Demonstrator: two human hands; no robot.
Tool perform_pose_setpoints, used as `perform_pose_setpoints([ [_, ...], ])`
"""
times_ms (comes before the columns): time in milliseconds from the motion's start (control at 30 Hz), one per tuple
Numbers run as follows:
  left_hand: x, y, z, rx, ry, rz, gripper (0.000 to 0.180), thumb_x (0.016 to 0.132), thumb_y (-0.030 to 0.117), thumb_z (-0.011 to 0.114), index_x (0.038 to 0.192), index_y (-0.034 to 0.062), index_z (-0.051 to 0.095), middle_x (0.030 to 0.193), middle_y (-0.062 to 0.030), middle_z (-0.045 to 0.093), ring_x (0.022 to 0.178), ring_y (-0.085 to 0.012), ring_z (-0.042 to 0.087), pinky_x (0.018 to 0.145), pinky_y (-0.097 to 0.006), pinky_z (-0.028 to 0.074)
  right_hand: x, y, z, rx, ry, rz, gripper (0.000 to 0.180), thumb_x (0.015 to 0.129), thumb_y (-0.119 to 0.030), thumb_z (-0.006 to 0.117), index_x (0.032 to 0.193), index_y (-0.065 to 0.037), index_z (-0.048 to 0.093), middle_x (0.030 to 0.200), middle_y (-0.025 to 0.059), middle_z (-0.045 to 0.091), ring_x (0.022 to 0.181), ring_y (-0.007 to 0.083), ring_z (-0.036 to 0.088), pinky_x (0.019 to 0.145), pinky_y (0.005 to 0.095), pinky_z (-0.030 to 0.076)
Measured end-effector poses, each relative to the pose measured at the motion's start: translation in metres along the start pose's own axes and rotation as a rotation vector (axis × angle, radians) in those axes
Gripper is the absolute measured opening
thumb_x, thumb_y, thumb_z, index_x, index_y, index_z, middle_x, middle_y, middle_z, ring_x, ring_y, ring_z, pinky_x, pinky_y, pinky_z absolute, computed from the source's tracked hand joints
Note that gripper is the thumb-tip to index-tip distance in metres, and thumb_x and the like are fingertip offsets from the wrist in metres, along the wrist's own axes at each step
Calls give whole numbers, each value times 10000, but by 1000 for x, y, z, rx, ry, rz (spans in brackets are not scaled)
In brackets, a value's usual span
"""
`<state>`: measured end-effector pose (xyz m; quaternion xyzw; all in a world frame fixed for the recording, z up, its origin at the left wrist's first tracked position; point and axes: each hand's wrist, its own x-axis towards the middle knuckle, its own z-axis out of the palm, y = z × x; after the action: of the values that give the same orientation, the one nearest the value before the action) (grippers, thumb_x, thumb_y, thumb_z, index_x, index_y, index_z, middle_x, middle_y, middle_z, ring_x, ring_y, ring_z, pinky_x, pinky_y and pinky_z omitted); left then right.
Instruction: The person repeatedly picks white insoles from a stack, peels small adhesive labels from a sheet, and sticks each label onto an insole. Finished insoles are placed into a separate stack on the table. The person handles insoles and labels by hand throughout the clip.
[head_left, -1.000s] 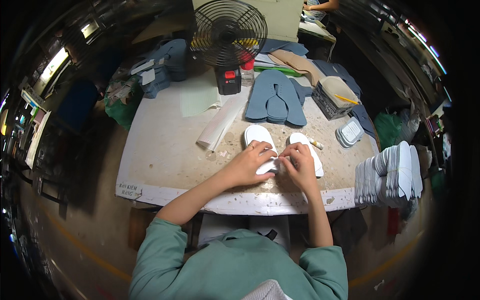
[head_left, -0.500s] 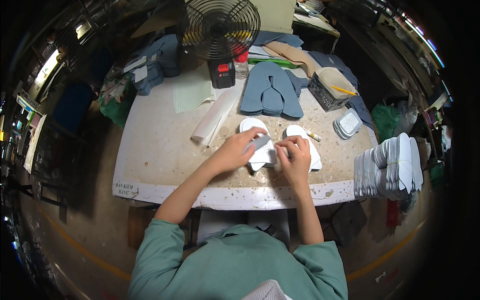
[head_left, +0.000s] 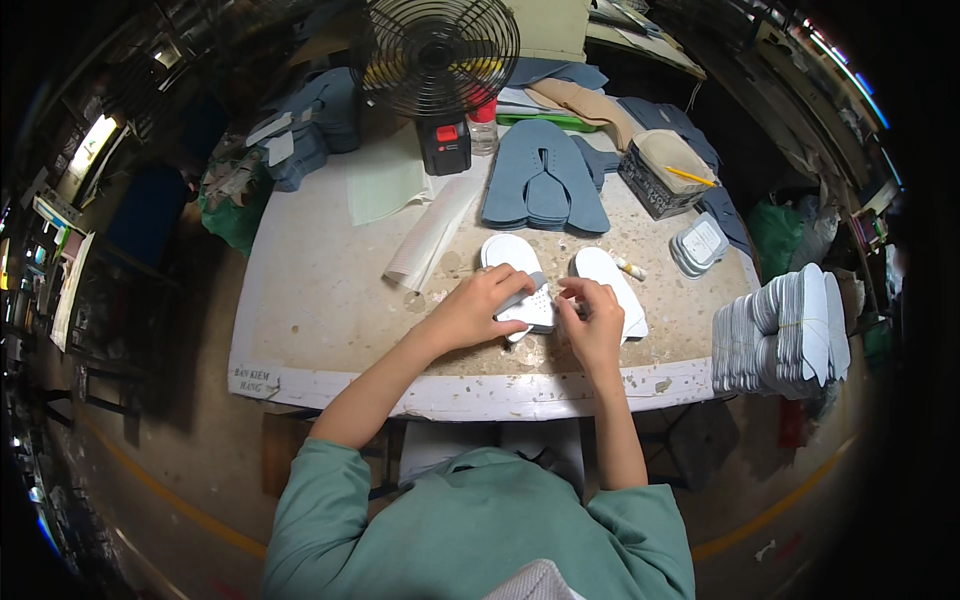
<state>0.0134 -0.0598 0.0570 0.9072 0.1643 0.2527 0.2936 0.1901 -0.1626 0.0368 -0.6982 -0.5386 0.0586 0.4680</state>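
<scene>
Two low stacks of white, rounded shoe pieces lie on the table in front of me. My left hand [head_left: 488,304] rests over the left stack [head_left: 506,250], its thumb and fingers apart. Grey material [head_left: 539,281] shows on that stack beside my left fingertips, and small holes dot the white piece below it. Between the two stacks, my right hand [head_left: 594,320] has its fingers curled in a pinch; what they hold, if anything, is too small to make out. The right stack [head_left: 606,274] lies just beyond and partly behind that hand.
Blue-grey shoe uppers [head_left: 545,180] are piled farther back. A black fan [head_left: 436,60] stands behind them to the left. To the right are a box with a yellow pencil [head_left: 690,177], small pale pieces [head_left: 699,244], and a tall bundle of white pieces [head_left: 780,330] at the table's edge.
My left hand has come down onto the left stack; the grey piece it held raised now lies against the stack. My right hand stays nearly in place, still pinched.
</scene>
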Motion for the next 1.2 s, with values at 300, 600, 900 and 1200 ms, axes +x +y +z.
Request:
perform_pose_setpoints([
  [300,-1,5,13,122,6,-65,447,777,14,621,1202,153,608,1045,-117,606,966,-332,615,845,-409,514,-4,-1,0,-170,-77,-144,423,759,-36,716,1152,-150,612,798,-11,685,776,173,615,650,331,510],
  [600,-3,15,20,294,73,-4,335,795,134,676,1121,118,602,1049,-126,593,945,-346,622,815,-405,516,3,6,-9,-29,59,6,342,749,-52,730,1079,-101,651,794,22,685,730,188,595,670,320,491],
  [900,6,-8,-7,-178,68,-145,207,824,61,538,1022,56,596,991,-136,662,933,-331,640,811,-382,500,-9,-18,14,267,-262,44,327,763,-39,714,1076,-97,644,805,35,706,769,179,638,678,309,506],
  [1200,-1,-1,4,115,62,39,326,752,146,709,1057,78,617,1021,-100,630,916,-312,636,818,-397,513,-3,-2,13,70,-14,-118,252,749,-18,707,967,-65,588,830,76,666,816,245,651,695,352,510],
])
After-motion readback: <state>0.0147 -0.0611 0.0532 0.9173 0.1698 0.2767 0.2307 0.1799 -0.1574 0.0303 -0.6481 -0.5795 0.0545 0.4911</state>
